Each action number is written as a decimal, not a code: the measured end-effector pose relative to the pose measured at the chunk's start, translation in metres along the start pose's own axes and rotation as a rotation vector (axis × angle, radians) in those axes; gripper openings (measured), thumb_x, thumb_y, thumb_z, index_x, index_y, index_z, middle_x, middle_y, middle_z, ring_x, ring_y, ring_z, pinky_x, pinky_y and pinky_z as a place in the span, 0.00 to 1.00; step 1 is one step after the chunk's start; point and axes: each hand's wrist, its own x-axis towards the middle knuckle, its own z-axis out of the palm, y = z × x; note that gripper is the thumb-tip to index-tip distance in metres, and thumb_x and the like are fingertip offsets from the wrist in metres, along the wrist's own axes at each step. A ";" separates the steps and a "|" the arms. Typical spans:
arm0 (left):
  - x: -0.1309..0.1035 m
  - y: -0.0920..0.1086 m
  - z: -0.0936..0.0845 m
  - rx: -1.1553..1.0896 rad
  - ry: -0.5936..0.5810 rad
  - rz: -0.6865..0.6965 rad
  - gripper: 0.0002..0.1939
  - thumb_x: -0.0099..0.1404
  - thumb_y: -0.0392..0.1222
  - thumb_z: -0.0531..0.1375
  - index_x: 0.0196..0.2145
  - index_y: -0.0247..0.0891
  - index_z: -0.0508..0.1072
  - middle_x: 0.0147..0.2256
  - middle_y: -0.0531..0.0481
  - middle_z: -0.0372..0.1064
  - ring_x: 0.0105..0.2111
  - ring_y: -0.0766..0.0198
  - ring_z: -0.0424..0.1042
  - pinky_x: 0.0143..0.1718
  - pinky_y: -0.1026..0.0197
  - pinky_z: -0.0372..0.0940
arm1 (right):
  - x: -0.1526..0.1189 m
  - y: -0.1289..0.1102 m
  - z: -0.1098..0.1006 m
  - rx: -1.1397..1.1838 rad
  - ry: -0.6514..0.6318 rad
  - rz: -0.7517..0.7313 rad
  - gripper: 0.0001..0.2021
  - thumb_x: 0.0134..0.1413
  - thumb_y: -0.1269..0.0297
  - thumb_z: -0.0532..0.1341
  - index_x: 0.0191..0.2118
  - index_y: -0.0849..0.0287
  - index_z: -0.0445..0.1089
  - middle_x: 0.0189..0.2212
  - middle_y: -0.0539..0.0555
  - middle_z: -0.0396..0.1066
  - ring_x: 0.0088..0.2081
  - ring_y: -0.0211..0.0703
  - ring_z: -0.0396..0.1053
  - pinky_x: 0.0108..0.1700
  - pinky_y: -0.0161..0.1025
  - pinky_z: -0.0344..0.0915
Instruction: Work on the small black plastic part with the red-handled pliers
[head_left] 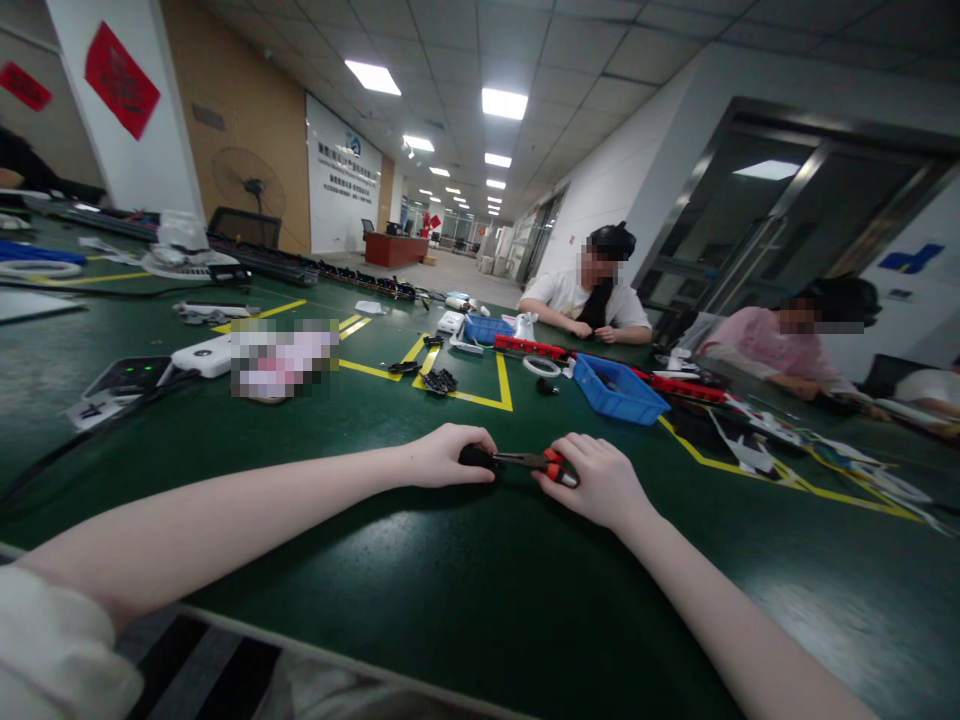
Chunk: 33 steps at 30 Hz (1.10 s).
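Over the near middle of the green table (420, 590), my left hand (448, 457) is closed around a small black rounded part (477, 457). My right hand (604, 480) grips the red-and-black handles of needle-nose pliers (529, 460). Their thin jaws point left and reach the black part; whether they pinch it or only touch it is too small to tell. Just beyond my hands, a pile of small black pieces (439, 381) lies inside a yellow tape outline, and another dark piece (547, 386) sits beside a white ring (541, 367).
A blue bin (619, 390) stands beyond my right hand, and a smaller blue tray (489, 329) lies farther back. A white power strip (202, 354) and a blurred flat object (281, 362) are at left. Two people (600, 285) sit across the table.
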 end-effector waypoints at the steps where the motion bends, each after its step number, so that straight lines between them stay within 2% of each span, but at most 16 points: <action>1: 0.000 0.001 0.000 0.000 0.001 0.000 0.13 0.59 0.42 0.64 0.41 0.35 0.72 0.38 0.49 0.72 0.37 0.63 0.70 0.39 0.63 0.64 | 0.000 0.000 0.000 -0.002 0.004 -0.004 0.14 0.54 0.50 0.57 0.33 0.57 0.68 0.30 0.55 0.70 0.33 0.44 0.66 0.34 0.40 0.56; 13: -0.001 0.002 0.000 0.029 0.053 0.002 0.14 0.56 0.41 0.65 0.39 0.34 0.71 0.35 0.50 0.70 0.35 0.64 0.69 0.36 0.64 0.63 | 0.000 -0.007 0.003 0.094 -0.026 0.047 0.14 0.53 0.51 0.58 0.36 0.57 0.66 0.31 0.54 0.71 0.33 0.44 0.68 0.35 0.40 0.59; 24: -0.003 0.008 -0.001 -0.068 0.019 -0.032 0.14 0.57 0.42 0.66 0.39 0.34 0.72 0.35 0.50 0.73 0.35 0.65 0.72 0.38 0.64 0.64 | 0.001 0.001 0.002 -0.001 0.037 -0.028 0.14 0.53 0.51 0.58 0.34 0.58 0.67 0.31 0.55 0.70 0.33 0.45 0.67 0.34 0.40 0.57; 33: -0.002 0.004 0.000 -0.090 0.015 0.007 0.15 0.58 0.42 0.65 0.41 0.34 0.71 0.37 0.48 0.74 0.37 0.64 0.73 0.40 0.62 0.65 | 0.000 0.002 0.005 -0.028 0.066 -0.044 0.09 0.51 0.59 0.59 0.36 0.58 0.67 0.35 0.56 0.72 0.37 0.46 0.68 0.39 0.42 0.58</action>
